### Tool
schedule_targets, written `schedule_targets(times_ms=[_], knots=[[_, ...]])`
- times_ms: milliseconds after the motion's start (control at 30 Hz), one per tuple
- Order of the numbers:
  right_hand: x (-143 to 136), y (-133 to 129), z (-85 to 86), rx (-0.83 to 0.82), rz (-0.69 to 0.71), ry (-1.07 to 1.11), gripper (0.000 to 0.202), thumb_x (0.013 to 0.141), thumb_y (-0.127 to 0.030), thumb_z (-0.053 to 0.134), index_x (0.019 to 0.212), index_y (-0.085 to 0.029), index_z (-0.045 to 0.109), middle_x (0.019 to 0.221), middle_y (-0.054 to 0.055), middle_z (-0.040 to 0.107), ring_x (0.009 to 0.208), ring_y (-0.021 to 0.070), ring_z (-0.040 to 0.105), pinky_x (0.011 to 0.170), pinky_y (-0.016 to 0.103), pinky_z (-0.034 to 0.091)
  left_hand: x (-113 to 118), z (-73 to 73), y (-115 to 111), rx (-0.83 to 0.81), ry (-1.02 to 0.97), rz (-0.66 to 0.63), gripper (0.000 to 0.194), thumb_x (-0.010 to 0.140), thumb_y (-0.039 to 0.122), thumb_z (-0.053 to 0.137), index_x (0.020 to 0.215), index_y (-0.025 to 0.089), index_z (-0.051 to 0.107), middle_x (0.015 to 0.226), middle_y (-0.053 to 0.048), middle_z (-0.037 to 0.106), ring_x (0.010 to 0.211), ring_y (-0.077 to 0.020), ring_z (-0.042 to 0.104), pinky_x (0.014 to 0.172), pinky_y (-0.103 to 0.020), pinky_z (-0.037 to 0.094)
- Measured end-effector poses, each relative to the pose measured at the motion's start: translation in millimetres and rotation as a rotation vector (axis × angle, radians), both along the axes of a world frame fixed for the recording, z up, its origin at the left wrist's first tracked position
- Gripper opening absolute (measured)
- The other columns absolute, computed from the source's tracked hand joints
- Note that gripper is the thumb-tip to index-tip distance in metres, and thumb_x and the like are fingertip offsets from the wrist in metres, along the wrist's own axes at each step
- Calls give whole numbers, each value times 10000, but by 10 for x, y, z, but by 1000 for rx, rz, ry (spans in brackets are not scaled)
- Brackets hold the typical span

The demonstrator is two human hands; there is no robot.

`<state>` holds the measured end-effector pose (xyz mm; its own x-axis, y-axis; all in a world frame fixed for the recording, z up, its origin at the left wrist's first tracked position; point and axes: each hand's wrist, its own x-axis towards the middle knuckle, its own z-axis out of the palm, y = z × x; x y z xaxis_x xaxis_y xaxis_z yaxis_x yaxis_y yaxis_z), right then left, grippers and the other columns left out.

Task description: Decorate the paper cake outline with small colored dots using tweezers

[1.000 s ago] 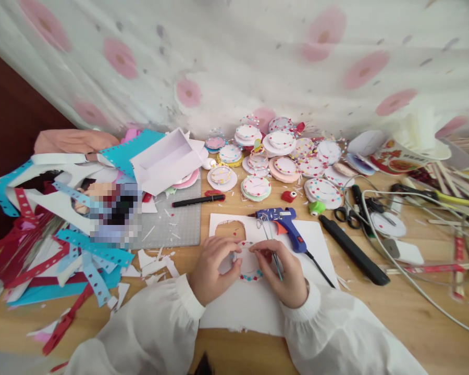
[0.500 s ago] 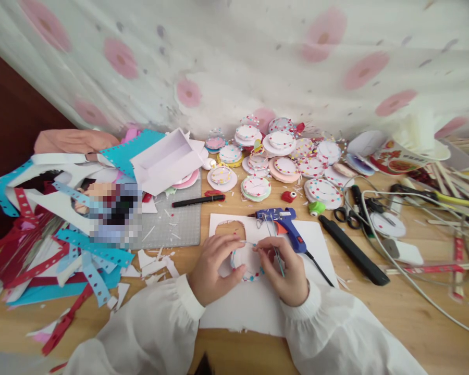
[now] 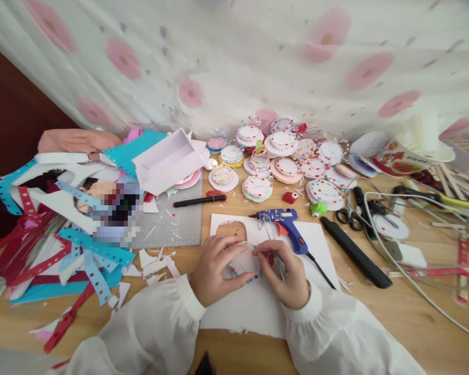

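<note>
A round white paper disc (image 3: 243,261) with red and blue dots around its rim is tilted up between my hands. My left hand (image 3: 219,271) curves around its left side, the fingers on the upper rim and the thumb at the lower edge. At the right rim, my right hand (image 3: 285,273) is closed in a pinch; what lies between the fingertips is too small to make out. A slim blue-green tool (image 3: 279,265) runs through that hand, between thumb and fingers. Beneath lies a white sheet (image 3: 234,315) with a round cutout at its upper left.
A blue glue gun (image 3: 293,229) lies on the sheet's upper right. Several dotted paper discs (image 3: 258,187) are stacked behind. Left are a grey cutting mat (image 3: 187,229), a black pen (image 3: 199,200) and paper scraps (image 3: 156,265); right are a black bar (image 3: 355,252), scissors (image 3: 347,219) and cables.
The disc has tipped slightly, so more of its white face and dotted rim shows. My left thumb has shifted a little to the right. The right hand keeps its pinch.
</note>
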<state>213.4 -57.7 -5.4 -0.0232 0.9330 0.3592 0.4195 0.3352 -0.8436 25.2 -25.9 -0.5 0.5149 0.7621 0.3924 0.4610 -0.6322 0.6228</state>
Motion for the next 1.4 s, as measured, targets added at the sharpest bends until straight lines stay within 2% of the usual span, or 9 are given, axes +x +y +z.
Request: schedule_targets(times_ms=[233,400,500,600,767,867,1000,1267,1400], knots=[[-6,1,-14,3,5,-6,179,835,-94,552,976,-204,548,852,24,638,662,109,562,602,231,478,14,27,19,40,-32,3,402,756,321,709,1129,221,596,1095,-85,631,1032,-240,583,907,-420,439],[47,-16,7,7,-61,40,157,881,-129,512,1002,-206,577,885,40,645,775,142,590,709,281,478,16,49,15,16,-46,11,413,720,338,722,1098,210,617,1078,-91,633,1020,-248,587,902,-420,438],[94,-39,23,-41,-52,231,175,927,-162,449,1013,-214,591,868,42,655,789,152,601,715,295,478,-1,49,15,7,-69,-28,430,705,397,719,1081,207,631,1081,-98,631,1014,-260,586,906,-436,430],[122,-49,56,-123,72,515,204,943,-196,425,960,-207,627,727,31,645,664,147,588,609,283,460,-26,50,17,-44,-99,-64,432,746,420,670,1121,208,631,1106,-107,624,1028,-271,578,922,-464,415],[143,-35,142,-230,309,843,197,902,-236,502,874,-177,688,528,13,576,460,131,510,463,262,365,-19,163,32,-245,-278,42,197,870,245,552,1019,204,675,1059,-93,639,1051,-229,579,952,-424,429],[158,-40,170,-224,403,868,200,889,-249,528,864,-182,715,497,13,561,453,132,501,486,275,369,18,275,61,-418,-362,70,151,886,220,543,939,196,683,994,-77,653,1010,-199,597,911,-365,463],[176,-49,168,-215,495,845,199,877,-246,547,863,-188,737,526,27,582,486,136,523,501,277,376,57,358,83,-577,-371,17,120,860,231,596,937,195,682,963,-62,665,947,-181,619,841,-319,487],[165,-57,175,-191,585,814,192,860,-214,566,846,-158,748,542,38,598,479,127,536,487,262,384,63,435,42,-526,-379,30,68,818,216,643,847,171,685,866,-63,669,857,-180,627,797,-318,494],[160,-92,173,-188,556,771,204,880,-241,549,882,-154,734,569,35,602,482,124,536,480,262,384,75,486,9,-478,-378,42,85,835,219,617,815,169,683,837,-63,675,831,-178,634,786,-321,502]])
